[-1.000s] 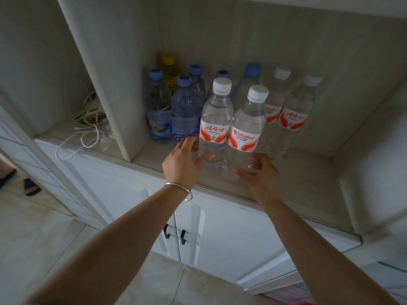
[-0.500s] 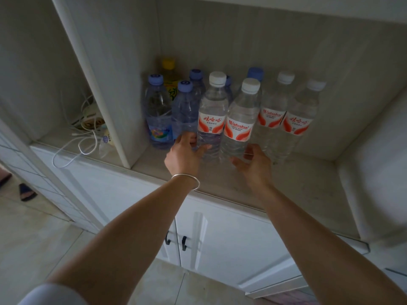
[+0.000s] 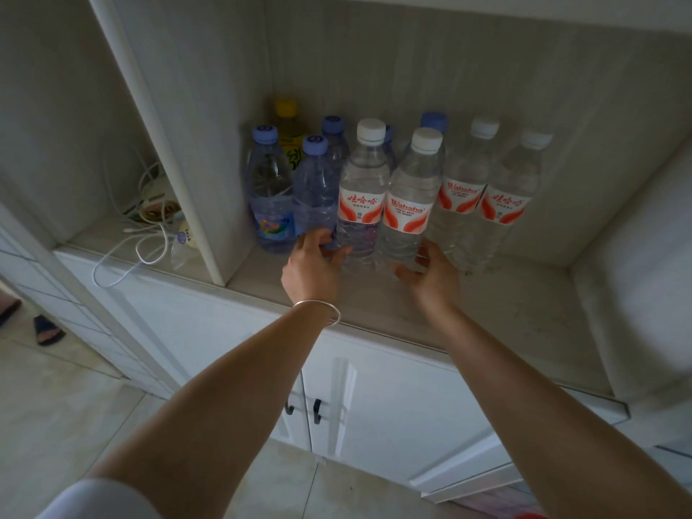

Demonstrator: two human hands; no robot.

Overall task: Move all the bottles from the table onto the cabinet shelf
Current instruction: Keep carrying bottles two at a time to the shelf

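Two clear plastic bottles with white caps (image 3: 382, 204) have been pushed deeper onto the pale cabinet shelf (image 3: 486, 294), the left hand (image 3: 312, 269) and right hand (image 3: 430, 275) with fingers curled around their bases.

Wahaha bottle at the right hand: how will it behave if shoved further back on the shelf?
The Wahaha bottle looks full of clear water, so probably heavy for its size. Tall and narrow, it may tip if pushed high; the right hand sits low. Its thin ribbed plastic likely flexes under a squeeze.
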